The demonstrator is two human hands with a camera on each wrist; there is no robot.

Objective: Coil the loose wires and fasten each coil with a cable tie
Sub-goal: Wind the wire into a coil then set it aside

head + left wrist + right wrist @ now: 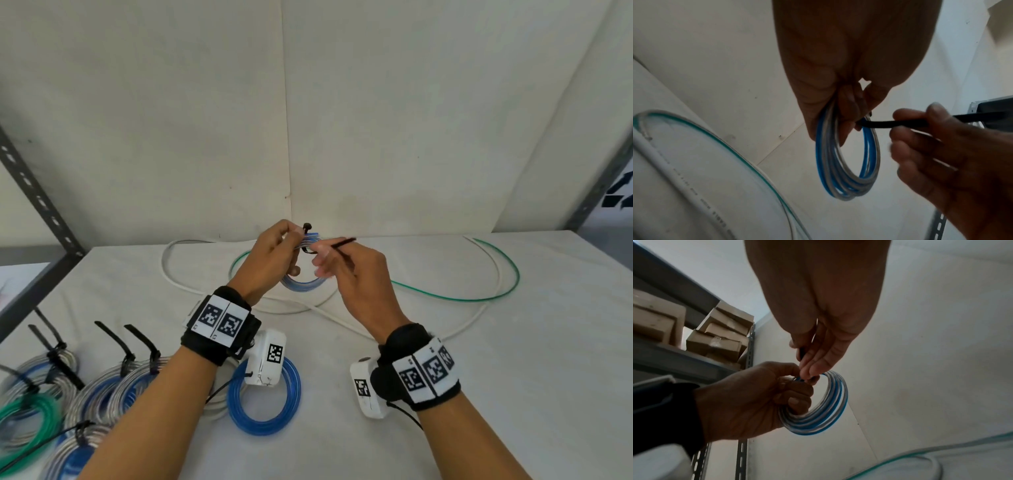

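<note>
A small coil of blue and clear wire (303,282) (849,165) (824,410) hangs in the air above the table. My left hand (274,253) (748,400) grips its top, fingers curled round the strands. A black cable tie (337,245) (900,124) wraps the coil at that spot, its head sticking up beside the left thumb. My right hand (342,263) (931,146) (813,353) pinches the tie's tail, which points up and to the right. A loose white wire (191,287) and a loose green wire (479,298) lie in wide loops on the table behind.
Several tied coils (102,394) with black tie tails sticking up lie at the front left, plus a blue coil (263,425) under my left wrist. A grey shelf post (37,202) rises at left, with cardboard boxes (721,334) on a shelf.
</note>
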